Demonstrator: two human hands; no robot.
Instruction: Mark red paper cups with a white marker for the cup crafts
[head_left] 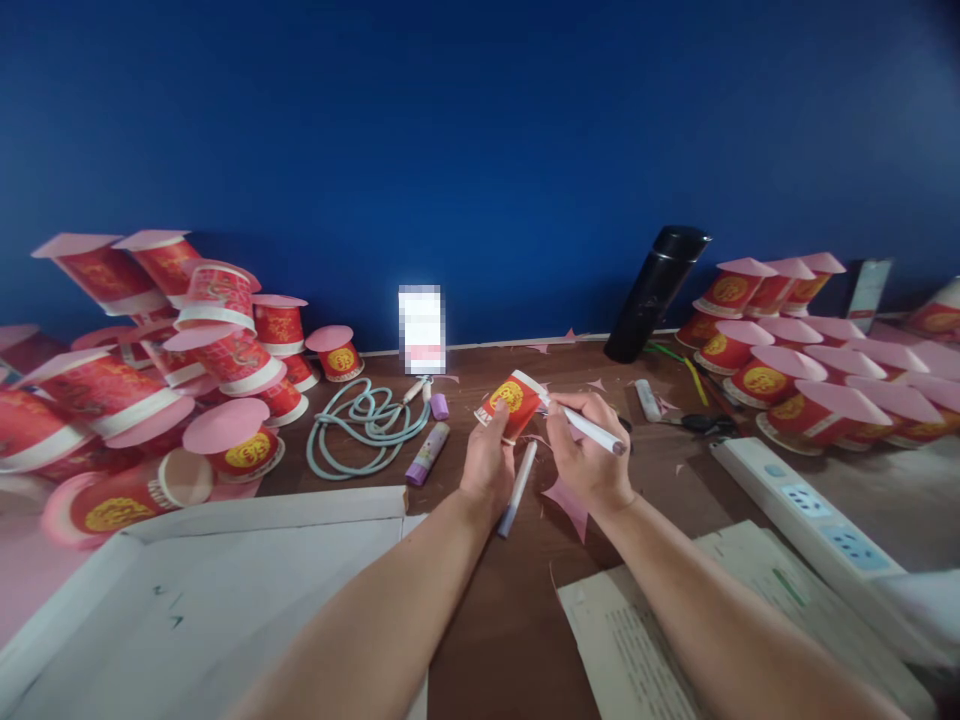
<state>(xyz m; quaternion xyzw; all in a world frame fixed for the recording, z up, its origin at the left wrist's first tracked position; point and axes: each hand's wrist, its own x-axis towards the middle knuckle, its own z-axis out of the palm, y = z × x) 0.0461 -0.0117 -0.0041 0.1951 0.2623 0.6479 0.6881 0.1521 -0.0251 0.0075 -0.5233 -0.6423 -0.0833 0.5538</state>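
Observation:
A red paper cup [517, 402] with a gold emblem and white rim is gripped in my left hand [489, 455], tilted over the table. My right hand [590, 448] is closed around a white marker pen [592, 430], its front end close to the cup's right side; whether the tip touches cannot be made out. On the table between my wrists lies another white pen or pen cap with a grey end [517, 490]. Pink paper scraps [568, 508] lie beneath my right hand. A glue stick [427, 453] and its purple cap [439, 405] lie left of the cup.
Red cups with pink paper discs are piled at left [225, 360] and stacked at right [795, 375]. A black flask [656, 295] leans against the blue wall. Around are a coiled cable [360, 430], white box lid [247, 600], power strip [810, 510], printed paper [622, 620] and scissors [705, 423].

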